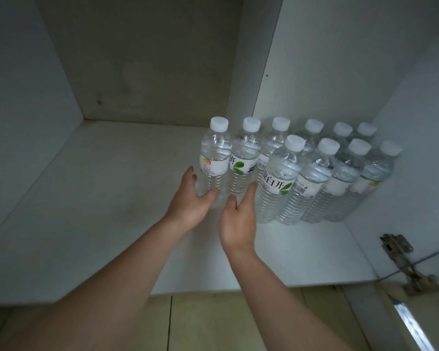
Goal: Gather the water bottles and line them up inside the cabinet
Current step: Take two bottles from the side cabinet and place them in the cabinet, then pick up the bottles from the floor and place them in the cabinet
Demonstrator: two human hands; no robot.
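Several clear water bottles with white caps stand upright in two rows on the cabinet shelf (pixel 112 188), packed toward the right wall. The leftmost back-row bottle (pixel 214 158) stands at the row's open end. My left hand (pixel 190 201) reaches to its base, fingers straight and relaxed, touching or nearly touching the lower part. My right hand (pixel 238 219) is held beside the front-row bottle (pixel 276 178), with its fingers straight and its thumb up, holding nothing. The bottles farthest right are partly hidden behind the front row.
The cabinet's left wall (pixel 23 97), back panel (pixel 150 59) and right wall (pixel 365 59) enclose the shelf. A metal door hinge (pixel 401 259) sits at the lower right. Tiled floor (pixel 213 323) shows below the shelf edge.
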